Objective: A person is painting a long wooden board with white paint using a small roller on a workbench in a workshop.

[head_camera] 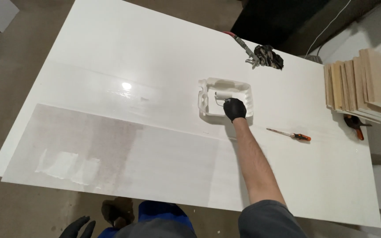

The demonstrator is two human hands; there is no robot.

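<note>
at the near edge, below the white surface (111, 53), the gloved left hand (76, 227) hangs with its fingers spread, holding nothing. farther out, the right hand (234, 109) grips a small paint roller (221, 96) in the white tray (204, 102). an overloaded roller might drip crossing the glossy, wet-looking panel.

There is just the one view, taken from the person's head, high above the near edge of a big white panel (164, 66) and tilted steeply down across it. It faces away from the body, toward the far corner where a dark rag (270, 56) lies. The camera stands well back: nearly the whole panel fits, with concrete floor (31, 211) showing at the left and bottom. The right hand (234, 109) reaches out to mid-frame, the left hand (76, 228) barely enters at the bottom edge. No second view shares the scene
</note>
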